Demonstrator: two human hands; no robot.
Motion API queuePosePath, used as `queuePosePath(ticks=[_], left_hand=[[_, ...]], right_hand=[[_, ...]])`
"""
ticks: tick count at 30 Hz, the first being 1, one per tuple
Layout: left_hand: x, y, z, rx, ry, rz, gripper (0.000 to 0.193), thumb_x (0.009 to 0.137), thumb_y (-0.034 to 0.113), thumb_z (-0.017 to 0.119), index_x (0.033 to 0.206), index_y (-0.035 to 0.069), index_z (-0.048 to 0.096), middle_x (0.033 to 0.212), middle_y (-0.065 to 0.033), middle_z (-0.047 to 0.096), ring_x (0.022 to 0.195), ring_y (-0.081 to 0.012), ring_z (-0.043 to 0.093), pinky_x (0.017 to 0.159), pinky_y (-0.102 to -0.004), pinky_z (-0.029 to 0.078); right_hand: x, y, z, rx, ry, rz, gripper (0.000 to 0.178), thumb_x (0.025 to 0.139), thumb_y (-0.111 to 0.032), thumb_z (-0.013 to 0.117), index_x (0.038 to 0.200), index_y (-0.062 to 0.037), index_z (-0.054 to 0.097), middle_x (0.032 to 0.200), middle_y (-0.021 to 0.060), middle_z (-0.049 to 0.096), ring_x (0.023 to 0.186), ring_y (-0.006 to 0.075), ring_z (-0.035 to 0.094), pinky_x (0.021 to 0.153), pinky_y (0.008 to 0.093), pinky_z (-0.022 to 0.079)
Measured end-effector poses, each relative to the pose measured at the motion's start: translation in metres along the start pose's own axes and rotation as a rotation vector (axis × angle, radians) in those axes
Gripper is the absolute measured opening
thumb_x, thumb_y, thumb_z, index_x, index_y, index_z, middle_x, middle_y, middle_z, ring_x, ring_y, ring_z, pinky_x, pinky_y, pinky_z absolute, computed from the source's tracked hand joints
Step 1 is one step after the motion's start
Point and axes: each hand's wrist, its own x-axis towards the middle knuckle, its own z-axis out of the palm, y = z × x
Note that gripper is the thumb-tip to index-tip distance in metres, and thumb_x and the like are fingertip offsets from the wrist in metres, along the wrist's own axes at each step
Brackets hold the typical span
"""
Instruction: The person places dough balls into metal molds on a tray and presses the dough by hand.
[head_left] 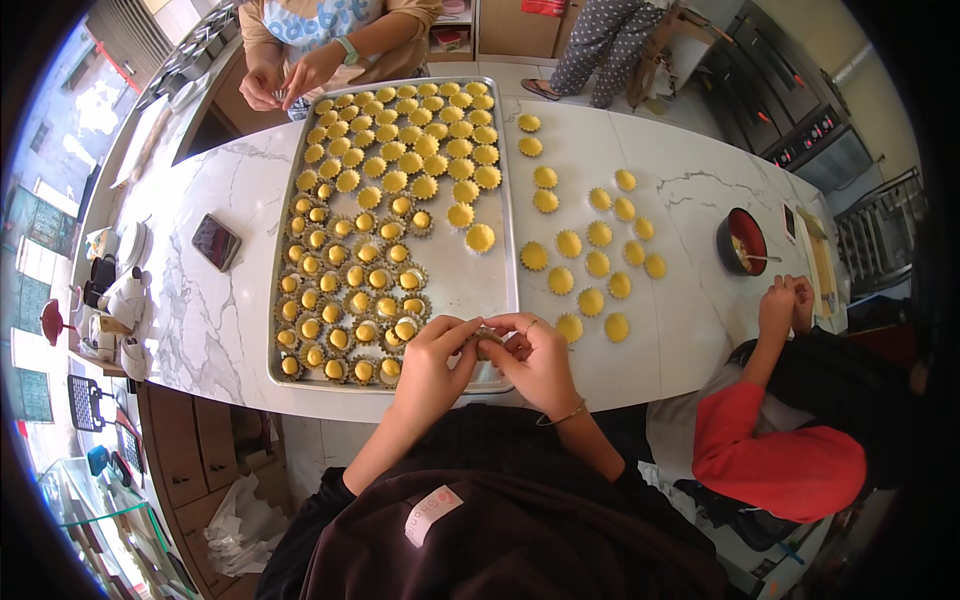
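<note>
Over the near edge of a large metal baking tray (pixel 512 270), my left hand (pixel 436 358) and my right hand (pixel 535 362) meet. Between their fingertips they pinch a small fluted tart mould (pixel 484 334), mostly covered by the fingers. Left of my hands, the tray carries rows of tart moulds with yellow dough balls (pixel 366 331) in them. Farther back on the tray stand many moulds lined with pressed yellow dough, the lined tart shells (pixel 424 187). More lined shells (pixel 598 264) are spread on the marble table right of the tray.
A phone (pixel 216 242) lies left of the tray. To the right stands a dark bowl (pixel 740 240) with a spoon, beside a person in a red sleeve (pixel 745 440). Across the table, another person's hands (pixel 290 82) work at the tray's far left corner. Ovens (pixel 790 90) stand behind.
</note>
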Motion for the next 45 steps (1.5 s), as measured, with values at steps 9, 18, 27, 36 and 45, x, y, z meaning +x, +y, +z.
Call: queuePosePath(ticks=[9, 18, 27, 36, 45], left_hand=[[-0.001, 0.001, 0.006, -0.001, 0.07, -0.012, 0.026, 0.076, -0.004, 0.064, 0.102, -0.001, 0.066, 0.086, -0.0113, 0.064, 0.068, -0.0192, 0.063, 0.061, -0.0275, 0.051], [0.0, 0.01, 0.004, 0.055, 0.101, 0.01, 0.024, 0.076, -0.004, 0.064, 0.099, -0.001, 0.066, 0.084, -0.0111, 0.064, 0.067, -0.02, 0.062, 0.061, -0.0283, 0.05], [0.0, 0.011, 0.003, 0.047, 0.035, -0.035, 0.024, 0.077, -0.003, 0.065, 0.1, -0.001, 0.066, 0.083, -0.0115, 0.064, 0.072, -0.0215, 0.065, 0.062, -0.0285, 0.051], [0.002, 0.01, -0.001, 0.075, -0.051, 0.016, 0.023, 0.08, -0.003, 0.062, 0.103, -0.002, 0.065, 0.086, -0.0122, 0.063, 0.069, -0.0213, 0.065, 0.061, -0.028, 0.051], [0.0, 0.004, 0.002, 0.03, -0.016, 0.003, 0.025, 0.079, -0.003, 0.064, 0.104, -0.002, 0.065, 0.086, -0.0119, 0.063, 0.067, -0.018, 0.063, 0.06, -0.027, 0.05]], right_hand=[[-0.002, 0.0, 0.002, 0.045, 0.061, 0.061, 0.016, 0.08, -0.003, 0.068, 0.094, 0.0031, 0.063, 0.083, 0.0086, 0.063, 0.065, 0.0118, 0.064, 0.055, 0.0231, 0.051], [-0.002, -0.001, 0.0, 0.005, 0.037, 0.087, 0.016, 0.08, -0.004, 0.069, 0.093, 0.003, 0.064, 0.083, 0.0098, 0.064, 0.065, 0.0126, 0.064, 0.057, 0.0239, 0.052], [-0.002, 0.009, 0.001, 0.007, 0.085, 0.03, 0.016, 0.08, -0.005, 0.069, 0.093, 0.0033, 0.063, 0.079, 0.0098, 0.065, 0.066, 0.0145, 0.066, 0.058, 0.0247, 0.052], [-0.005, 0.009, -0.001, -0.099, 0.036, -0.008, 0.015, 0.082, -0.006, 0.068, 0.09, 0.0044, 0.063, 0.08, 0.011, 0.066, 0.067, 0.014, 0.066, 0.058, 0.0257, 0.052], [-0.006, 0.0, 0.001, -0.06, 0.041, -0.002, 0.013, 0.084, -0.003, 0.065, 0.093, 0.0052, 0.063, 0.079, 0.0112, 0.066, 0.065, 0.0138, 0.066, 0.056, 0.0244, 0.052]])
